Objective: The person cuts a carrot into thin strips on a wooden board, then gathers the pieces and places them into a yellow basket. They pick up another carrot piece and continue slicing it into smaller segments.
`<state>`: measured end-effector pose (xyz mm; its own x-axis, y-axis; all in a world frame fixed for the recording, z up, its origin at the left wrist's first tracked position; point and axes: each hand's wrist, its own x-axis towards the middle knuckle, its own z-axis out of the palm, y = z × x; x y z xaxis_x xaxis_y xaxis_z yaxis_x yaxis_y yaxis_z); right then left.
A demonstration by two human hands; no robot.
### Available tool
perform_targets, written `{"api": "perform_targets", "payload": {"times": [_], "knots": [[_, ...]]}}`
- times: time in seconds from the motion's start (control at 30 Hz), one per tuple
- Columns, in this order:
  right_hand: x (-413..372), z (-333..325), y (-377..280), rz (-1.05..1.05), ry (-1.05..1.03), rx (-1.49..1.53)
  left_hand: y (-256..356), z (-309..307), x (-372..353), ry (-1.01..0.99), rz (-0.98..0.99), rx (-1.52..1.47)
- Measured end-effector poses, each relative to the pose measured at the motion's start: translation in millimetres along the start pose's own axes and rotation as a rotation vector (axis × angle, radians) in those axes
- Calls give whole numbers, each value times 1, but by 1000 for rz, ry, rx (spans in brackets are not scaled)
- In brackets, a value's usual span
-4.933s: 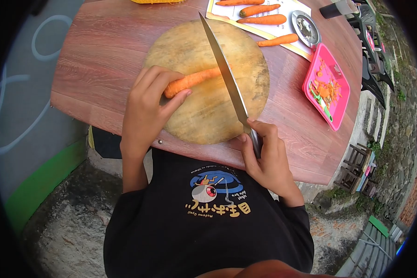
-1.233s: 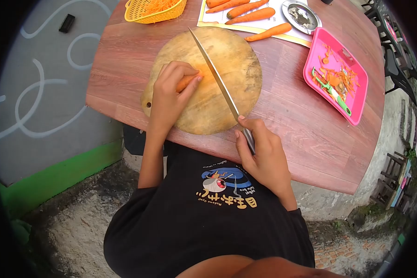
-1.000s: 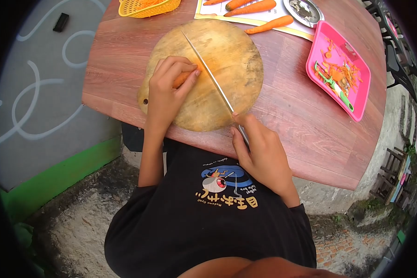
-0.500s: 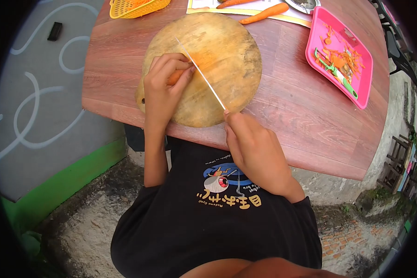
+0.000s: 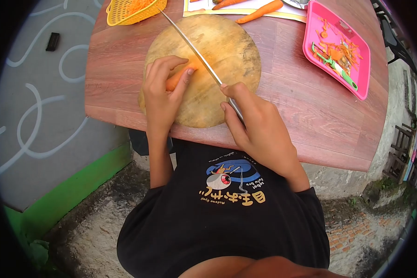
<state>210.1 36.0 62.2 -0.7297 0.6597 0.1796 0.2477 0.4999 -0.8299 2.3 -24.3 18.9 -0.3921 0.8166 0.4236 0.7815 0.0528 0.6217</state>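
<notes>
A round wooden cutting board [image 5: 217,106] lies near the table's front edge. On its left half, my left hand [image 5: 164,88] is closed around a carrot [image 5: 173,81], fingers on one side and thumb on the other. The carrot's end points right, and part of it is hidden under the fingers. My right hand [image 5: 255,118] grips the handle of a long knife [image 5: 194,48]. Its blade slants up and left over the board, just right of the carrot, with the tip near the yellow basket. Blade and carrot look apart.
A yellow basket [image 5: 120,17] of shredded carrot stands at the back left. Whole carrots [image 5: 260,11] lie on a printed sheet [image 5: 199,8] behind the board. At right, a pink tray [image 5: 310,44] holds peelings and a green-handled peeler [image 5: 340,74]. A metal bowl [image 5: 297,3] sits at the back.
The knife has lifted off the carrot and moved up and forward, its blade now showing its flat side. My left hand's fingers have loosened slightly, and more of the carrot shows.
</notes>
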Motion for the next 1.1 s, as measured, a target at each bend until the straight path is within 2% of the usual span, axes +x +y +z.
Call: {"api": "perform_targets", "payload": {"times": [0.03, 0.1, 0.13, 0.2, 0.23, 0.27, 0.33, 0.4, 0.47, 0.53, 0.6, 0.63, 0.7, 0.73, 0.8, 0.83, 0.9, 0.97, 1.03, 1.1], "knots": [[-1, -1, 1, -2, -3, 0, 0, 0, -1, 3, -2, 1], [-2, -2, 2, -107, 80, 86, 2, -1, -1, 96, -213, -268], [-3, -3, -1, -107, 78, 89, 3, -3, -1, 96, -216, -265], [-2, -8, -11, 39, 5, 415, 8, -10, 7, 218, -279, -718], [-3, -5, -9, 34, 2, 417, 20, -14, 12, 192, -318, -866], [-3, 2, -6, 1, 31, 468, 30, -18, 15, 200, -316, -862], [-3, 12, -3, -43, 47, 523, 43, -24, 16, 12, -395, -1179], [-3, 18, -4, 16, 58, 690, 42, -21, 14, 81, -436, -1174], [-2, 20, -3, -5, 48, 688, 31, -21, 11, 142, -480, -1172], [-4, 18, -2, -20, 43, 684, 6, -33, 8, 233, -398, -1280], [-8, 13, 0, -21, 105, 566, -24, -73, 10, 454, -338, -1471], [-10, 10, 1, -19, 100, 568, -60, -108, 6, 399, -121, -1899], [-12, 4, 1, 98, 197, 621, -43, -152, 4, 943, 451, -1808], [-12, 1, 2, 100, 197, 621, -36, -157, 6, 943, 448, -1809], [-10, -1, 4, 209, 278, 719, -30, -162, 10, 1367, 532, -1638], [-7, -2, 4, 265, 288, 729, -32, -152, 11, 1368, 528, -1642], [-7, -3, 5, 300, 320, 733, -39, -114, 12, 880, 132, -1325], [-5, -2, 7, 336, 354, 742, -40, -86, 4, 351, -176, -955], [-5, -1, 10, 327, 334, 735, -25, -53, 2, -39, -190, -266], [-7, 2, 10, 338, 308, 717, -1, -33, 8, -143, -46, 12]]}}
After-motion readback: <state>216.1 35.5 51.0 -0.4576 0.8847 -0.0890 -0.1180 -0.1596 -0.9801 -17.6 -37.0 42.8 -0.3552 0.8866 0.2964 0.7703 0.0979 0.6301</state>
